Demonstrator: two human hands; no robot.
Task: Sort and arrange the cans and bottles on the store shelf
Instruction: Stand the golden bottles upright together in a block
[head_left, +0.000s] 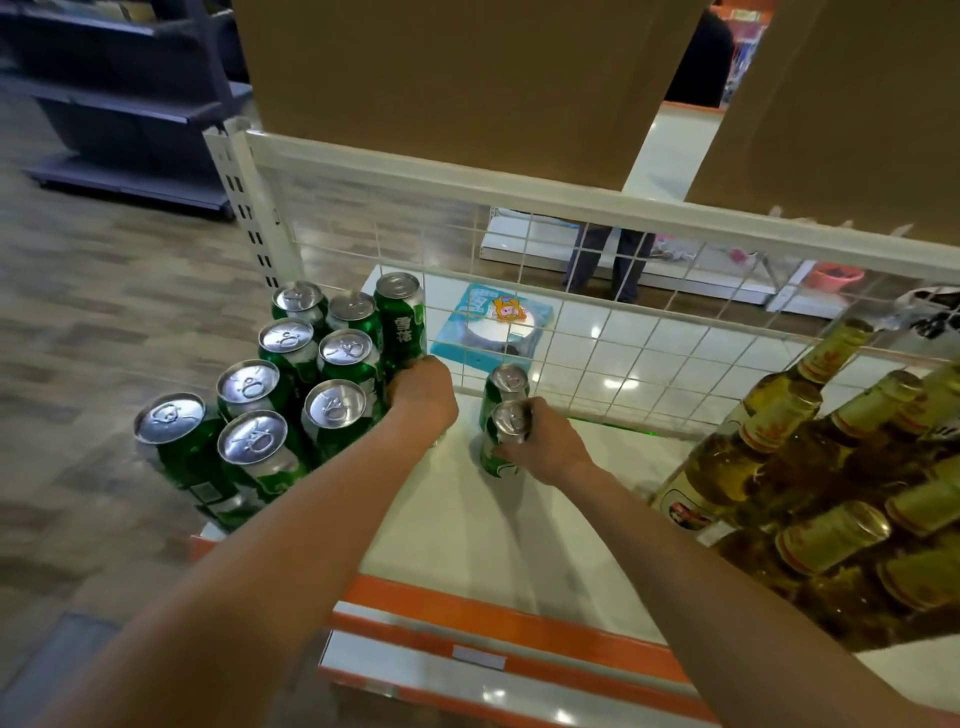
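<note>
Several green cans (291, 389) with silver tops stand grouped at the left end of the white shelf (498, 525). My left hand (423, 397) is curled round a can at the right side of that group; the can is mostly hidden under the hand. My right hand (545, 441) grips a green can (506, 434) standing on the shelf near the middle. A second green can (506, 387) stands right behind it, touching it. Yellow glass bottles (810, 467) with gold caps fill the right end of the shelf.
A white wire grid (597, 332) backs the shelf. An orange strip (493, 618) edges its front. Cardboard boxes (467, 78) sit above. A blue packet (491, 325) lies on the floor behind the grid, and a person's legs (608, 260) stand beyond. Dark shelving (119, 93) is at far left.
</note>
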